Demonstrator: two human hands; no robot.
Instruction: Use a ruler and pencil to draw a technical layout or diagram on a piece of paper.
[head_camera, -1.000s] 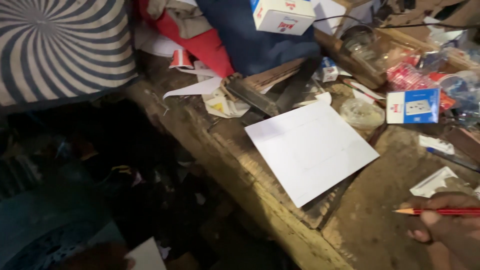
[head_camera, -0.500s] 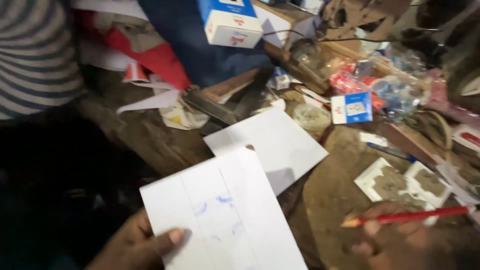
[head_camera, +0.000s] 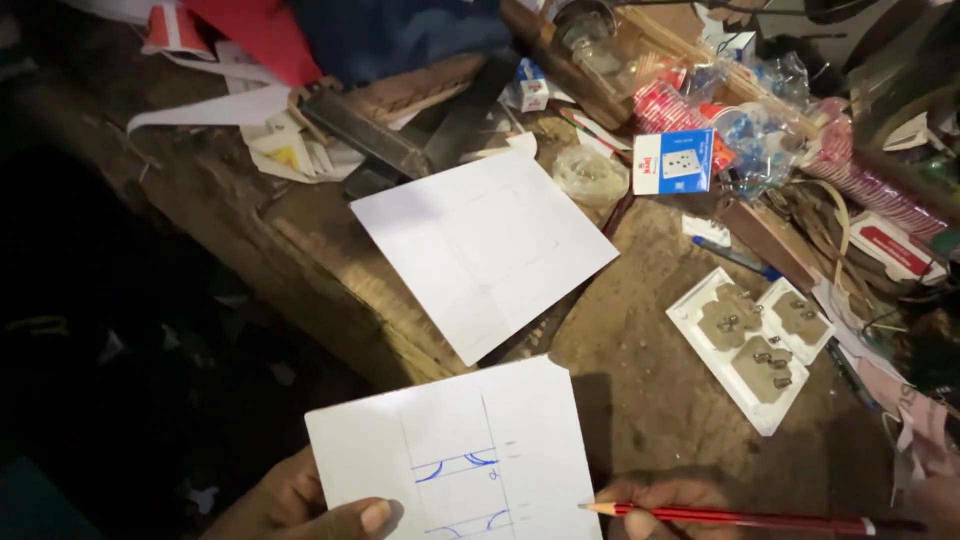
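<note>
1. White card (head_camera: 470, 450) with blue arc marks and pencil lines sits at bottom centre, lifted over the bench (head_camera: 660, 370) edge and angled up toward the camera, I'd say so the drawn face stays readable.
2. Left hand (head_camera: 300, 505): grip closed on the card's lower left corner, thumb on top, fingers under. Holding at the corner leaves the marked area uncovered.
3. Right hand (head_camera: 665, 500): grip closed on a red pencil (head_camera: 730, 518), tip just beside the card's right edge, not quite touching as far as I can tell. The pencil lies nearly level, point toward the card.
4. A second white sheet (head_camera: 485, 250) lies flat on the bench above, faint ruled rectangle on it, one corner overhanging the edge.
5. Right of that: white socket plate (head_camera: 750, 345) lying back-side up, terminals showing. A blue pen (head_camera: 735, 258) is just above it.
6. Further out: small blue-and-white box (head_camera: 675, 162), clear plastic bags, red packets, tape roll (head_camera: 590, 175), paper scraps.
</note>
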